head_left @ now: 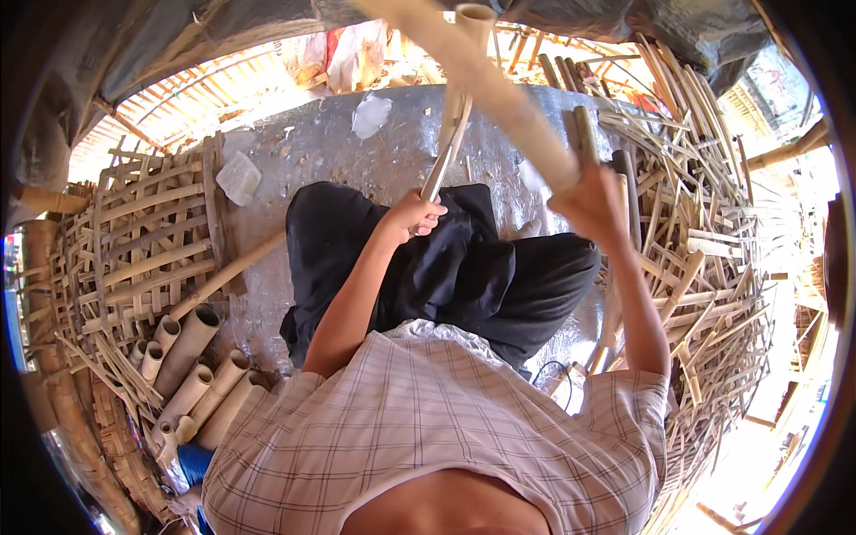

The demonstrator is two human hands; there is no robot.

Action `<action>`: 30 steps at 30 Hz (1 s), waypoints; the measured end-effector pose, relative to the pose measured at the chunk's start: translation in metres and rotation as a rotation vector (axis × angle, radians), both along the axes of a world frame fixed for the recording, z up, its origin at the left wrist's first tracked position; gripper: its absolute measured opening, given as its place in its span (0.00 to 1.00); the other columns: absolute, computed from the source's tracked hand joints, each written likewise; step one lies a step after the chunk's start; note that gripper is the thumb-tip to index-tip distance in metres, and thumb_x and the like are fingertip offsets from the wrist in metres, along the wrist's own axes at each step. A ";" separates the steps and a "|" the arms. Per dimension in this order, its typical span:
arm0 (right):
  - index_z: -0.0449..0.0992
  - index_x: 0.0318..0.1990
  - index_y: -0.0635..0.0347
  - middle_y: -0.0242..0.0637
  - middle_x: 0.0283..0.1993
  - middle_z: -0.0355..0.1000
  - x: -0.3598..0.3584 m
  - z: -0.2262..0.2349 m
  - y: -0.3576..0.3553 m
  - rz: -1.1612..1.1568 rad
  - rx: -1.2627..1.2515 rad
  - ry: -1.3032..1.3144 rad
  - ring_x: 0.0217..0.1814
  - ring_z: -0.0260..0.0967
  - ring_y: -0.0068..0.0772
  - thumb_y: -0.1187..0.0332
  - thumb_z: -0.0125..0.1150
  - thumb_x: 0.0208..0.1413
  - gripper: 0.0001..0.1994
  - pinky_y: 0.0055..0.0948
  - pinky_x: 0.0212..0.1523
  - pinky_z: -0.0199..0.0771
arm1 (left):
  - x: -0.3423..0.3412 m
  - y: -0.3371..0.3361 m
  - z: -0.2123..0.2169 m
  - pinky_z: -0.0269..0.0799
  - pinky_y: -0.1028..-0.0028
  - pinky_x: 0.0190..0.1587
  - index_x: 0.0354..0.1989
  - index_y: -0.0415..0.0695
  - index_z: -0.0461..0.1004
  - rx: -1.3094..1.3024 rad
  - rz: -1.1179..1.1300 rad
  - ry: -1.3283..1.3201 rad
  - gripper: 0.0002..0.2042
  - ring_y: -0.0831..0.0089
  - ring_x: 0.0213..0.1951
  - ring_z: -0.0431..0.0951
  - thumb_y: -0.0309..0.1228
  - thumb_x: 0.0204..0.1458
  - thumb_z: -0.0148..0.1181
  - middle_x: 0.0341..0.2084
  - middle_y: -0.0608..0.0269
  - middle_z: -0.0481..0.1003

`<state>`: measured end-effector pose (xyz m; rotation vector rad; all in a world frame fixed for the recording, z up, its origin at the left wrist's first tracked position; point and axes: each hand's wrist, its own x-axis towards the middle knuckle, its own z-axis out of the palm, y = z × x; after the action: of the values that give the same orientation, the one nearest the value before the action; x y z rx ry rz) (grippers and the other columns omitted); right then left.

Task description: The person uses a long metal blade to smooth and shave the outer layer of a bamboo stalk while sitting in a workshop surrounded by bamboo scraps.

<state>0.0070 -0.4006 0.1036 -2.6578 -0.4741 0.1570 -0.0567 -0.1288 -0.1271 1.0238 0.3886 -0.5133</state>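
My left hand [412,215] is closed around the handle of a metal blade [437,176] that points up and away from me. Just above the blade stands a pale bamboo tube [471,36], its open end at the top of the view; whether the two touch is unclear. My right hand [593,203] grips a long pale bamboo pole [486,76], which slants up to the left across the tube. Both hands are raised over my lap and black trousers [464,276]. The far end of the pole runs out of the picture.
A woven bamboo lattice [152,236] lies to my left. Several cut bamboo tubes [198,370] lie at the lower left. A big heap of split bamboo strips [704,241] fills the right side. A grey sheet [348,156] covers the ground ahead.
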 end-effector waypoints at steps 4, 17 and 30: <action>0.77 0.40 0.68 0.43 0.31 0.80 0.005 0.067 0.004 0.110 0.472 -0.274 0.34 0.79 0.32 0.75 0.69 0.35 0.19 0.34 0.37 0.78 | 0.001 0.010 0.003 0.50 0.80 0.13 0.31 0.48 0.60 -0.066 0.039 0.021 0.14 0.87 0.12 0.58 0.18 0.56 0.60 0.15 0.76 0.60; 0.74 0.49 0.67 0.61 0.37 0.78 0.004 -0.158 -0.039 0.077 -0.127 0.111 0.43 0.78 0.65 0.68 0.69 0.41 0.24 0.55 0.45 0.77 | 0.001 0.016 -0.019 0.51 0.77 0.14 0.32 0.49 0.64 0.206 -0.069 -0.003 0.13 0.86 0.12 0.58 0.20 0.55 0.64 0.15 0.76 0.61; 0.77 0.47 0.60 0.60 0.36 0.79 -0.015 -0.180 -0.055 0.002 0.039 0.066 0.43 0.78 0.65 0.67 0.66 0.39 0.23 0.56 0.47 0.78 | -0.016 -0.019 -0.024 0.51 0.76 0.15 0.32 0.50 0.67 0.399 0.003 -0.050 0.09 0.84 0.13 0.59 0.24 0.52 0.63 0.16 0.75 0.63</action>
<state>-0.0078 -0.4557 -0.0767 -2.6048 -0.4534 0.2331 -0.0726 -0.1478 -0.1514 1.4177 0.4590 -0.4142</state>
